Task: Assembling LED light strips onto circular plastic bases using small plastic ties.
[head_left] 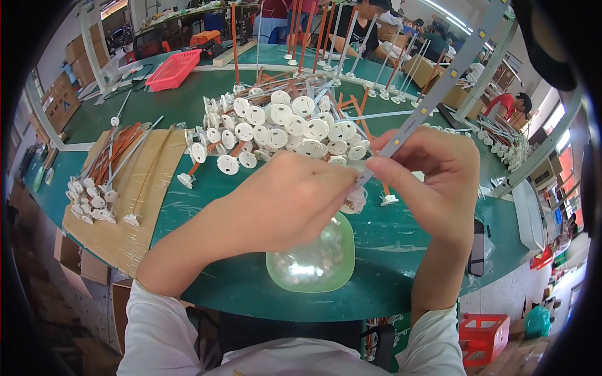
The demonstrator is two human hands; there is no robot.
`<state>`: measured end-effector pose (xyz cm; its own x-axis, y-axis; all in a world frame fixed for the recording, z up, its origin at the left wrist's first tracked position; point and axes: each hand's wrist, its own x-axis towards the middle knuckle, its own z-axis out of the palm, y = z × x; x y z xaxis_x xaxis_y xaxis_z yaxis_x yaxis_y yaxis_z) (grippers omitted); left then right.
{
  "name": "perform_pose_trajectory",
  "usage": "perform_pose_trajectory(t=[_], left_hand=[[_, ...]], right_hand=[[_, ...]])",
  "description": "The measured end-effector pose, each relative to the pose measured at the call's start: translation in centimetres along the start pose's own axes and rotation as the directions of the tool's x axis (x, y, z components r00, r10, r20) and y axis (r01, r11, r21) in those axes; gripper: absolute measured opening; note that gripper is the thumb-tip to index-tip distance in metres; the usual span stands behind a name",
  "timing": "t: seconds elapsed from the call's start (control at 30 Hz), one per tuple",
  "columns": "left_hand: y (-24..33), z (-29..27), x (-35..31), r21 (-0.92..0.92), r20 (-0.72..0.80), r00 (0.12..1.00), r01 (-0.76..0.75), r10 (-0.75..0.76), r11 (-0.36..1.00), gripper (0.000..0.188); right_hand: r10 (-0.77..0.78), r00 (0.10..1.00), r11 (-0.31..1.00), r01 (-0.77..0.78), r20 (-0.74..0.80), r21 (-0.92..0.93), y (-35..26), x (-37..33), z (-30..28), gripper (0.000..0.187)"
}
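Between my thumb and fingers, my right hand (433, 169) pinches a long LED strip (433, 103), grey with small yellowish chips, which slants up to the upper right. My left hand (301, 194) is closed at the strip's lower end, where a whitish round base (355, 200) shows partly below the fingertips. The exact grip there is hidden behind the hand. Under my left forearm stands a light green bowl (345, 274) with shiny, clear-looking contents that I cannot make out. Beyond my hands lies a big heap of white round bases (279, 116) on orange and grey strips.
A smaller bundle of based strips (94, 197) lies on cardboard (141, 207) at the left. Farther back are a red basket (174, 70) and several upright strips (236, 47). A dark phone-like object (476, 247) rests at the right edge. Other people work across the green table (207, 269).
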<state>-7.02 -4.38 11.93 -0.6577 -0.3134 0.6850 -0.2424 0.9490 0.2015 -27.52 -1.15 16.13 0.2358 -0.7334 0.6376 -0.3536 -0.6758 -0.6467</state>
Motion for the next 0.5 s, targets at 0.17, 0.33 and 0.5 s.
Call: perform_pose_trajectory(t=[0.17, 0.33, 0.5], left_hand=[[-0.8, 0.1, 0.2, -0.450, -0.016, 0.962, 0.236, -0.272, 0.861, 0.025], [0.0, 1.2, -0.1, -0.731, 0.025, 0.938, 0.253, -0.347, 0.633, 0.031], [0.0, 0.9, -0.3, -0.668, -0.022, 0.955, 0.206, -0.295, 0.715, 0.041]], right_hand=[[0.094, 0.994, 0.983, -0.085, -0.049, 0.165, 0.1, 0.2, -0.9, 0.017], [0.064, 0.986, 0.978, -0.032, -0.152, 0.205, 0.6, 0.4, -1.1, 0.018], [0.047, 0.990, 0.970, -0.014, -0.130, 0.243, 0.5, 0.4, -1.3, 0.018]])
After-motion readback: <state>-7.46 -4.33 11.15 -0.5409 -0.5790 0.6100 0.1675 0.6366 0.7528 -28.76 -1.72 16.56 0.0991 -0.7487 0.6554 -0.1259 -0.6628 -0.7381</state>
